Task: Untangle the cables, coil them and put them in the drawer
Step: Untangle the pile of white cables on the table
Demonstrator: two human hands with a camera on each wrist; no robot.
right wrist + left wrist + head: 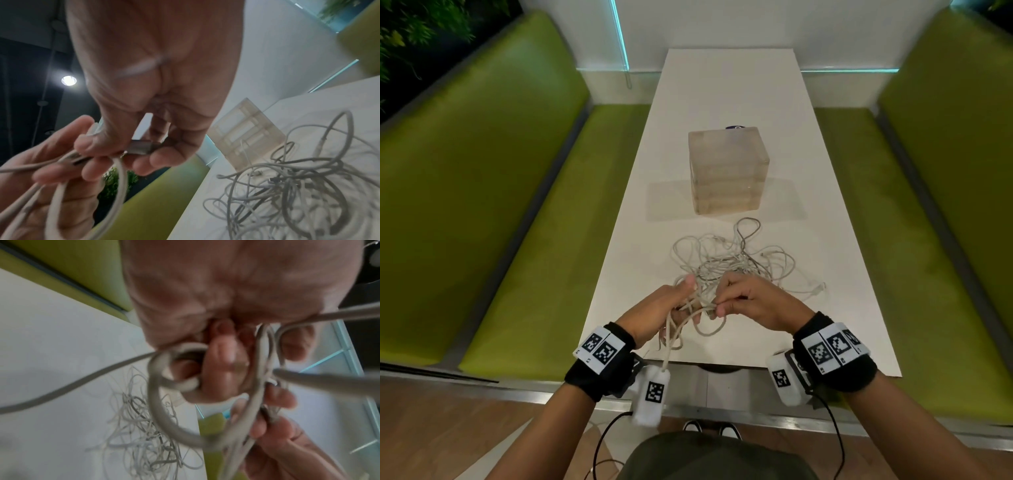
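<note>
A loose tangle of pale grey cables (736,260) lies on the white table (835,240) in front of a translucent drawer unit (727,171). Above the table's near edge my left hand (685,298) grips several loops of one cable (174,369), its fingers curled round them. My right hand (722,303) meets it from the right and pinches that cable's metal plug (141,147) between thumb and fingers. Strands run from my hands back into the tangle (287,186). One loop hangs below my hands. The drawers look shut.
Green upholstered benches (482,205) run along both sides of the narrow table, with a white wall at the far end. Something small and dark blue (734,127) shows behind the drawer unit. Bare tabletop lies beyond the unit.
</note>
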